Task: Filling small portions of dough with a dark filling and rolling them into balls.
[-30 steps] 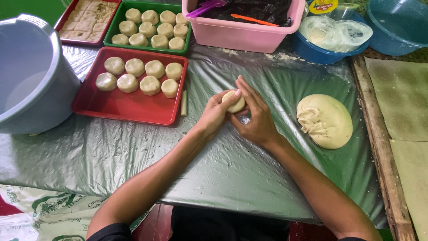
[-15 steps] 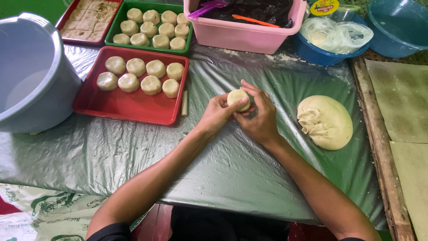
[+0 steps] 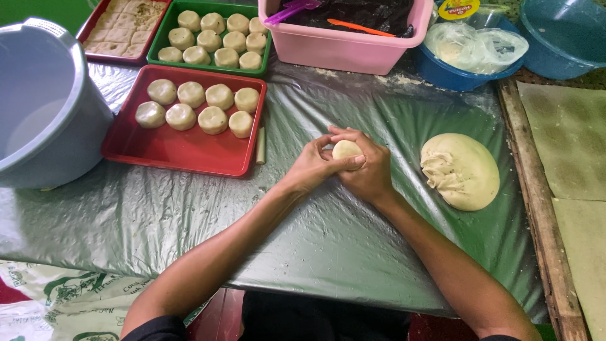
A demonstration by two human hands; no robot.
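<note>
Dough ball [image 3: 346, 149] got rotated since 1 sec ago, smooth side up now, w/ left hand [image 3: 314, 165] and right hand [image 3: 368, 169] both cupped around it, so shaping's prob near done; red tray [image 3: 170, 146] w/ 8 pieces sits left of the left hand.

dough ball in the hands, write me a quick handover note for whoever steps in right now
Left hand and right hand: both cupped around one small dough ball, held just above the plastic-covered table.
Dough supply: large dough mound lies on the table to the right of the hands.
Done: eight shaped pieces sit in the red tray; the green tray behind it looks nearly full.
Left: the ball in hand is not yet on a tray; the red tray has bare space along its near side, and much of the mound is unused.
</note>
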